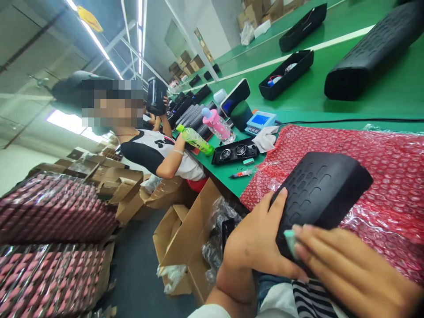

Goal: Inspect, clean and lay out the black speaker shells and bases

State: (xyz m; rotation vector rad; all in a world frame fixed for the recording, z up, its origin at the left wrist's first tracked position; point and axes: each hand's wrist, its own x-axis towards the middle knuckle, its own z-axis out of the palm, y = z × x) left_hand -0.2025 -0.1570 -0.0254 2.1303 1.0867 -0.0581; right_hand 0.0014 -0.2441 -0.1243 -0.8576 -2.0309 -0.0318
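Grasped around its near left part by the left hand [253,236], the black casing [316,190] is held tilted above the red bubble wrap [394,176], and the teal block [290,243] is pinched in the right hand [357,265] against the casing's near end. Beneath the wrap, the green table [301,113] is partly covered. At far right, a larger black casing [374,55] is laid on the green surface. Left of the wrap, a speaker panel [233,152], a pink bottle [220,126], a white cloth [266,139] and a thin syringe [241,174] are seen
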